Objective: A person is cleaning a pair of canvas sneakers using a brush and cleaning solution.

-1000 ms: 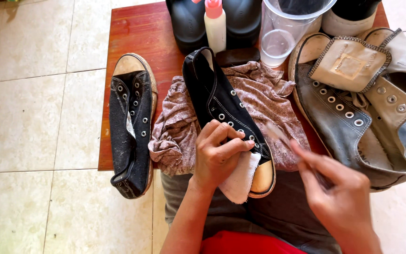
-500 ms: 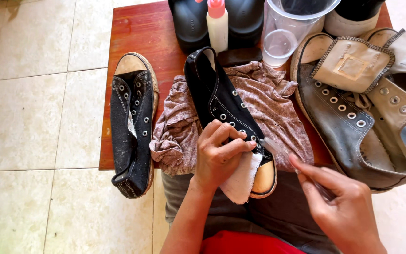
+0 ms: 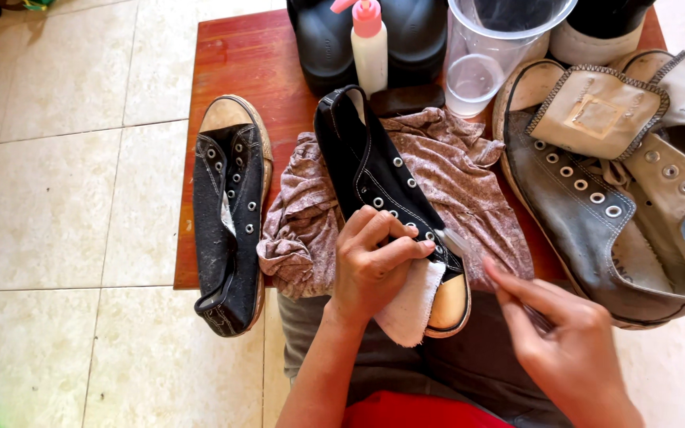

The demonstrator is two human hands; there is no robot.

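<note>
A black laceless sneaker (image 3: 374,170) lies on a crumpled pinkish cloth (image 3: 477,186) on a small red wooden table (image 3: 235,67). My left hand (image 3: 374,261) presses on the sneaker's front, pulling its pale tongue (image 3: 410,305) out over the toe. My right hand (image 3: 564,349) holds a thin brush (image 3: 457,242) whose tip touches the sneaker by the eyelets. The second black sneaker (image 3: 227,214) lies at the table's left edge, apart from both hands.
A large grey high-top shoe (image 3: 604,198) fills the table's right side. At the back stand a white bottle with a pink cap (image 3: 370,47), a clear plastic cup (image 3: 477,75), dark rubber shoes (image 3: 323,40) and a small dark block (image 3: 406,99). Tiled floor surrounds the table.
My right hand has shifted slightly down and right while the brush works at the sneaker's eyelets. My left hand keeps its hold on the sneaker.
</note>
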